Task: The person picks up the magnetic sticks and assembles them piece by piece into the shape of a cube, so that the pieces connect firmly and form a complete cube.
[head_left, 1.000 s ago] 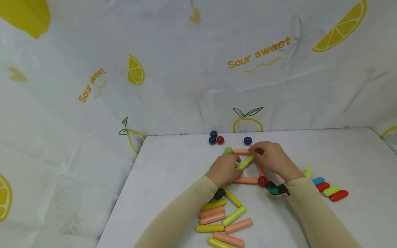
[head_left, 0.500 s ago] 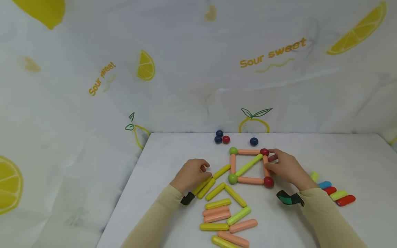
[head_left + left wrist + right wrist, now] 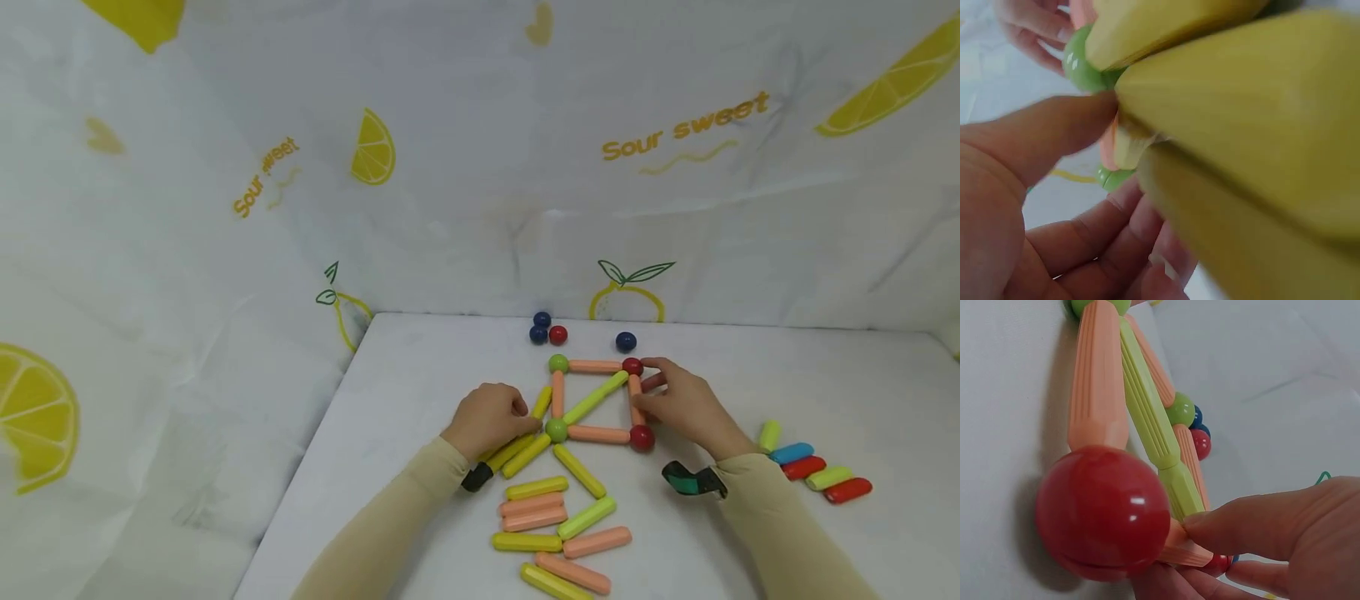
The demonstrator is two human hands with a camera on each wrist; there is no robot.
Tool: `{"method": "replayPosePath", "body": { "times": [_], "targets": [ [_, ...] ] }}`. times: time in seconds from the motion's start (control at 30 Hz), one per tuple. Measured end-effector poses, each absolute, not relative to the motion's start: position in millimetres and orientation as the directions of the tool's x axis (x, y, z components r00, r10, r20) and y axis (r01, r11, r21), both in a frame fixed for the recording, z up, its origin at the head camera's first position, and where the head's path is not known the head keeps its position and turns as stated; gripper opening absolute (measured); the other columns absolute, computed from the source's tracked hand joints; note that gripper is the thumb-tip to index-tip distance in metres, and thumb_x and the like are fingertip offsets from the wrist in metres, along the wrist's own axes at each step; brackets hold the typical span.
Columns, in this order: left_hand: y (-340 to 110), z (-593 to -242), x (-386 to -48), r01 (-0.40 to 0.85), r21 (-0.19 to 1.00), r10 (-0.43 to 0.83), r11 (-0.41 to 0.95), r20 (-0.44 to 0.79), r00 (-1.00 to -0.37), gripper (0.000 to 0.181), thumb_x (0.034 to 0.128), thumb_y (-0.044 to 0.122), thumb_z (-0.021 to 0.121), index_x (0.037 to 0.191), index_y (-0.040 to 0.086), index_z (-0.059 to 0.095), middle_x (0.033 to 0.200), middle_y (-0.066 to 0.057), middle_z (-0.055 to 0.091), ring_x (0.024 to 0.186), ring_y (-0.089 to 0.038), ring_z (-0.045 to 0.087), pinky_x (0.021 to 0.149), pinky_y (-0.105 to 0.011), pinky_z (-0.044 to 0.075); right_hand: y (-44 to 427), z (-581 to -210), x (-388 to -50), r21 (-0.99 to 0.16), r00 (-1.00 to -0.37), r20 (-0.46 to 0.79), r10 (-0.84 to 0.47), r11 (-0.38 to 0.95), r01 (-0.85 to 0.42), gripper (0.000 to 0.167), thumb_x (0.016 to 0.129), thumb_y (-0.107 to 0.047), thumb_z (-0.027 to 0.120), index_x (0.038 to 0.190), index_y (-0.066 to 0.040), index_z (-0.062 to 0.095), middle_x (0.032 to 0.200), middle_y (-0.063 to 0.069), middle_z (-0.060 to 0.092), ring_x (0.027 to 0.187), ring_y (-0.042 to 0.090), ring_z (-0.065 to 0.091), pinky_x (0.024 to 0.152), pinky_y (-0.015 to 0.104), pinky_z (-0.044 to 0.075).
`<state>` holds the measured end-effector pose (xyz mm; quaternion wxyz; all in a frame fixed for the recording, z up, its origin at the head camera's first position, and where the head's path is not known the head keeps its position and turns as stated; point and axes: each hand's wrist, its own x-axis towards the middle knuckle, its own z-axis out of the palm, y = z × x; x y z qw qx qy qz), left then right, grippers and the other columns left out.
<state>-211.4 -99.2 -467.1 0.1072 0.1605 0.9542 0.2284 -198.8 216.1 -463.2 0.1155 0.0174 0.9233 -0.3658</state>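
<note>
A square of peach building sticks [image 3: 597, 434] lies on the table, with green balls [image 3: 557, 430] at its left corners and red balls [image 3: 642, 437] at its right corners. A lime stick [image 3: 596, 398] crosses it diagonally. My right hand [image 3: 686, 408] pinches the right-side peach stick [image 3: 1179, 547] between thumb and fingers. At the square's left, my left hand [image 3: 487, 421] holds a yellow stick [image 3: 1241, 106] between thumb and fingers, its end close to the lower-left green ball [image 3: 1082, 65]. Other yellow sticks [image 3: 527, 456] lie alongside; the hand partly hides them.
Several loose yellow, peach and lime sticks [image 3: 596, 542] lie in front of the square. Blue balls [image 3: 626, 342] and a red ball [image 3: 558, 335] sit near the back edge. Short coloured sticks [image 3: 804, 467] lie beside my right forearm. A printed cloth [image 3: 450, 167] hangs behind.
My left hand left the lime diagonal, went to the yellow sticks and has shifted right with them toward the square. My right hand moved from the upper red ball to the right-side peach stick.
</note>
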Motion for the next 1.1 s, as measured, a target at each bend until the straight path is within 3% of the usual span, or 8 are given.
{"method": "replayPosePath", "body": {
  "times": [0.37,0.5,0.57,0.73,0.87,0.97,1.1],
  "targets": [
    [-124,-466,-196,0.23,0.437,0.303,0.87,-0.105,-0.947,0.017,0.0951,0.025,0.078,0.099,0.008,0.078,0.084,0.001,0.072,0.066,-0.011,0.058,0.063,-0.027,0.048,217,-463,-196,-0.669,-0.966,-0.257,-0.036,0.727,0.151,0.079,0.103,-0.026,0.071,0.163,0.006,0.032,0.141,0.035,0.06,0.093,0.023,0.077,0.087,0.046,0.066],
    [-136,-463,-187,0.248,0.448,0.316,0.859,-0.083,-0.945,0.024,0.0964,0.028,0.078,0.105,0.006,0.078,0.083,0.0,0.073,0.066,-0.011,0.059,0.064,-0.027,0.051,219,-460,-195,-0.648,-0.966,-0.258,-0.027,0.746,0.152,0.079,0.103,-0.028,0.07,0.163,0.006,0.032,0.14,0.034,0.061,0.092,0.022,0.076,0.086,0.046,0.066],
    [-134,-459,-183,0.279,0.43,0.335,0.859,-0.058,-0.941,0.029,0.0975,0.032,0.079,0.111,0.006,0.078,0.088,-0.002,0.074,0.071,-0.012,0.063,0.067,-0.028,0.053,220,-458,-194,-0.625,-0.969,-0.247,-0.015,0.767,0.148,0.08,0.102,-0.031,0.07,0.162,0.005,0.033,0.139,0.034,0.061,0.099,0.029,0.075,0.088,0.049,0.065],
    [-110,-449,-176,0.417,0.378,0.459,0.826,-0.024,-0.888,0.034,0.099,0.036,0.079,0.122,0.011,0.077,0.104,-0.002,0.076,0.082,-0.01,0.065,0.072,-0.025,0.054,203,-451,-182,-0.577,-0.999,-0.047,-0.024,0.817,0.008,0.062,0.1,-0.026,0.072,0.151,0.004,0.051,0.127,0.028,0.067,0.105,0.04,0.067,0.082,0.05,0.063],
    [-96,-451,-174,0.481,0.372,0.537,0.794,-0.059,-0.842,0.032,0.0978,0.033,0.08,0.122,0.013,0.078,0.096,0.002,0.075,0.074,-0.004,0.059,0.066,-0.021,0.05,164,-447,-167,-0.578,-0.981,0.103,-0.167,0.792,-0.196,0.04,0.098,-0.014,0.078,0.137,-0.007,0.071,0.112,0.013,0.073,0.091,0.024,0.064,0.076,0.037,0.058],
    [-92,-455,-172,0.482,0.372,0.544,0.793,-0.075,-0.836,0.029,0.0968,0.029,0.08,0.121,0.013,0.079,0.086,0.007,0.072,0.067,-0.002,0.056,0.061,-0.02,0.047,139,-448,-160,-0.58,-0.95,0.117,-0.289,0.757,-0.301,0.029,0.096,-0.009,0.08,0.126,-0.012,0.079,0.102,0.003,0.072,0.086,0.015,0.06,0.074,0.029,0.054],
    [-89,-458,-171,0.502,0.372,0.555,0.781,-0.045,-0.831,0.023,0.098,0.023,0.078,0.119,0.014,0.08,0.076,0.01,0.068,0.061,-0.002,0.053,0.055,-0.019,0.044,123,-453,-156,-0.567,-0.933,0.112,-0.342,0.749,-0.343,0.019,0.096,-0.004,0.077,0.113,-0.011,0.083,0.091,-0.003,0.068,0.079,0.009,0.056,0.069,0.023,0.051]
  ]
}}
